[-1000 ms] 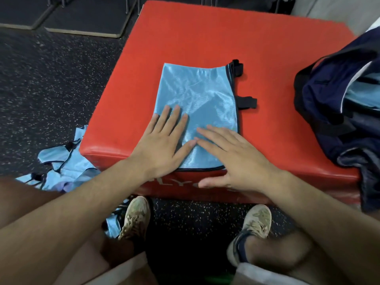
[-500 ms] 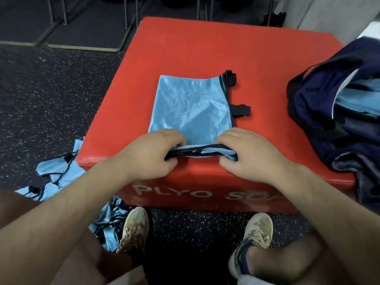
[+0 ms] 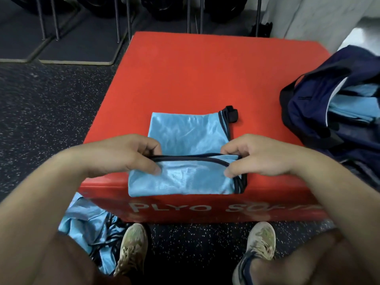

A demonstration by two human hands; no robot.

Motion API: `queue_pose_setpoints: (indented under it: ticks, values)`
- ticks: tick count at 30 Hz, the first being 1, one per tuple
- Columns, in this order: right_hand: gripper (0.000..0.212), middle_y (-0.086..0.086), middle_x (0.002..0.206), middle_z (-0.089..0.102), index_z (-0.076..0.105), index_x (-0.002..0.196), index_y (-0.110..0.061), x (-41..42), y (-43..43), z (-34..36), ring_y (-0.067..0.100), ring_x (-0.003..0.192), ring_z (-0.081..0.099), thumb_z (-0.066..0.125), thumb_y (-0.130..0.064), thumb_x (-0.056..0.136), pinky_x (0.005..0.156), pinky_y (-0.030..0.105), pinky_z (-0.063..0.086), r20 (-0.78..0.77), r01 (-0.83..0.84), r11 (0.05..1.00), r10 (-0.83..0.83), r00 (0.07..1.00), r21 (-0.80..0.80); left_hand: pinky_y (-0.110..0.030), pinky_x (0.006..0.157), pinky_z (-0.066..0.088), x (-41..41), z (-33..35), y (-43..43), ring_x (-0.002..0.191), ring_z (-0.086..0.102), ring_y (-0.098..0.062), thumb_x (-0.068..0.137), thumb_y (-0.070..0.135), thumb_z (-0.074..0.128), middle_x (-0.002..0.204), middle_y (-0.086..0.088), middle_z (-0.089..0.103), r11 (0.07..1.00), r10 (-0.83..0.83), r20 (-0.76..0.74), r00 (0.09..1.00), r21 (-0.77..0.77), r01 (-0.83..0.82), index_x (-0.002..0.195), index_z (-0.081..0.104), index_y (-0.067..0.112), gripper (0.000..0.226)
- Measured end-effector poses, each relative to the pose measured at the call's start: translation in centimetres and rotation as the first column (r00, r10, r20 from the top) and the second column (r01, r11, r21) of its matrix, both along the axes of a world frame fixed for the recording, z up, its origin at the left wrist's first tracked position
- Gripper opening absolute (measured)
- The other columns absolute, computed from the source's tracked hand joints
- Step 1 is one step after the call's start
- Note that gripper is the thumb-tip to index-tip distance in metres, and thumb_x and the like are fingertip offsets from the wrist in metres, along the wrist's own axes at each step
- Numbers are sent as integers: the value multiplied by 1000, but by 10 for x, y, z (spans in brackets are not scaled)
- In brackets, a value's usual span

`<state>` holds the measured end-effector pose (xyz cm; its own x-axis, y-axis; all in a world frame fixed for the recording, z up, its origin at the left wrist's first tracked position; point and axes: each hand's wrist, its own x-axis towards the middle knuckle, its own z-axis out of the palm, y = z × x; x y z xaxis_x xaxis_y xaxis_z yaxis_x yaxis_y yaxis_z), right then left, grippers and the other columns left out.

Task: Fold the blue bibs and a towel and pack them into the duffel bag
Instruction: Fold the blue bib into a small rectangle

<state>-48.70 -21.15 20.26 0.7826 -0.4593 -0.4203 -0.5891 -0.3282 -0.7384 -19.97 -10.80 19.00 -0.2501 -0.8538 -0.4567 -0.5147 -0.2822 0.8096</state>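
Bib, blue with dark trim, lies on the red plyo box near its front edge. Left hand and right hand pinch its lifted near edge, 1 at each side. Duffel bag sits open at right, blue fabric inside. More bibs lie crumpled on the floor.

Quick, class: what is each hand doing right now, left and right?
Left hand: pinches the near edge of the blue bib, lifted off the red box.
Right hand: pinches the same edge.
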Motion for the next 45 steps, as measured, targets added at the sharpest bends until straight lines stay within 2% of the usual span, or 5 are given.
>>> queue_pose_setpoints:
  ticks: [12, 22, 28, 33, 45]
  values:
    - [5, -4, 68, 62, 61, 89, -19, 47, -24, -26, 11, 59, 55, 60, -24, 88, 57, 30, 42, 273, 513, 715, -434, 858, -475, -33, 66, 43, 3, -30, -61, 67, 57, -17, 82, 22, 78, 72, -3, 64, 763, 607, -38, 794, -254, -595, 79, 61, 14, 19]
    - [26, 11, 104, 65, 53, 125, -15, 64, -38, -64, 34, 89, 64, 48, -15, 100, 71, 41, 49, 180, 389, 554, -393, 902, -736, -42, 84, 43, -35, -52, -66, 106, 55, -34, 83, 26, 65, 121, -10, 54, 606, 669, 461, 583, -793, -69, 114, 57, 13, 34]
    - [36, 12, 108, 59, 48, 125, -17, 69, -42, -64, 34, 91, 62, 50, -2, 92, 69, 38, 43, 100, 370, 592, -438, 893, -716, -43, 122, 18, -64, -71, -60, 150, 24, -23, 93, 56, 31, 156, 8, 38, 815, 317, 685, 655, -550, 181, 144, 46, 28, 60]
    - [50, 15, 140, 52, 59, 129, -9, 83, -19, -62, 37, 124, 51, 50, -19, 81, 97, 45, 43, 36, 142, 303, -329, 944, -942, -48, 123, 7, -66, -82, -57, 153, 6, -25, 95, 57, 19, 164, 8, 19, 833, 303, 649, 698, -536, 137, 155, 26, 31, 66]
    - [66, 4, 169, -2, 9, 161, -19, 63, -35, -87, 19, 154, -7, 19, -52, 105, 125, 37, 0, -128, 246, 655, -469, 874, -714, -38, 123, -8, -37, -87, -55, 151, -15, -11, 100, 61, 15, 163, 22, -7, 887, 330, 658, 676, -462, 17, 156, 7, 44, 59]
